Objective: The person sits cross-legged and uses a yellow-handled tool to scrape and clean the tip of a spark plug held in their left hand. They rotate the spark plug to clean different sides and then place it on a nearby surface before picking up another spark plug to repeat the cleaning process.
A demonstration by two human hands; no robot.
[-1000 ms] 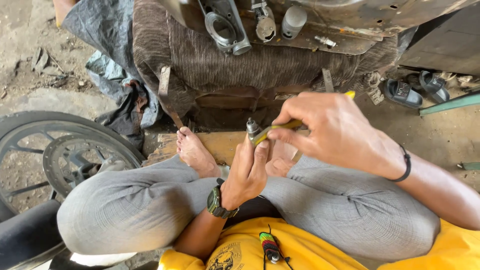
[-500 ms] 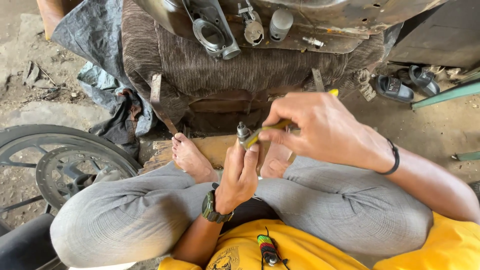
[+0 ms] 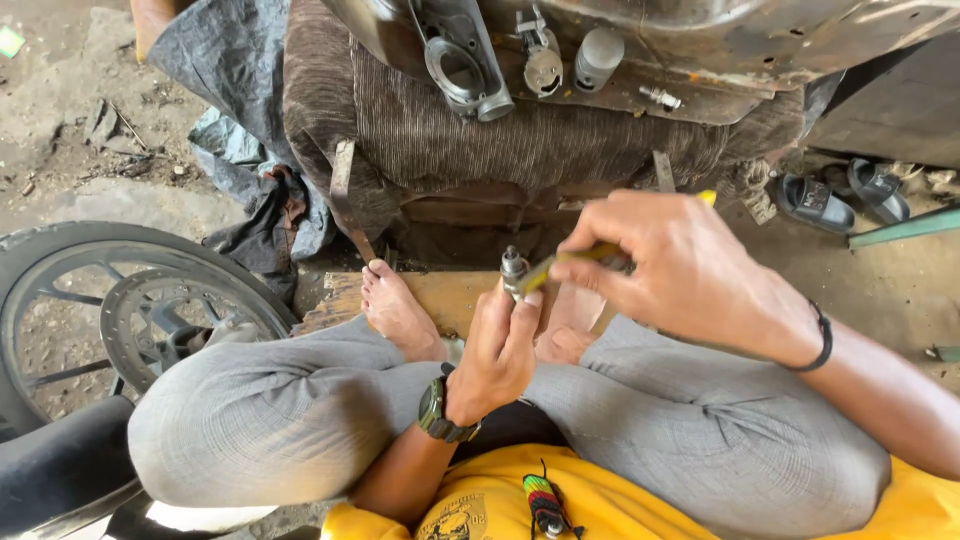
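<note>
**Small metal part worked on with a yellow-handled tool, job mid-way**

A small metal part [image 3: 513,267] is held upright above the crossed legs, pinched between the thumb and fingers of the left hand [image 3: 497,350], which are closed snugly round its lower end. Against its side a slim yellow-handled tool [image 3: 570,260] is pressed, gripped in the right hand [image 3: 680,270] with the fingers curled tight about the handle; only the yellow end is seen past the knuckles. Exactly what the tip is doing cannot be told, as the contact spot is too small. The work is judged to be under way, not finished: part and tool are in contact and nothing has been set down. Beyond the bare feet, a cloth-draped bench [image 3: 520,140] is seen, on which a grey housing [image 3: 462,60], a short cylinder [image 3: 598,58] and other pieces are laid out untouched. A wheel [image 3: 120,310] lies at the left.
</note>
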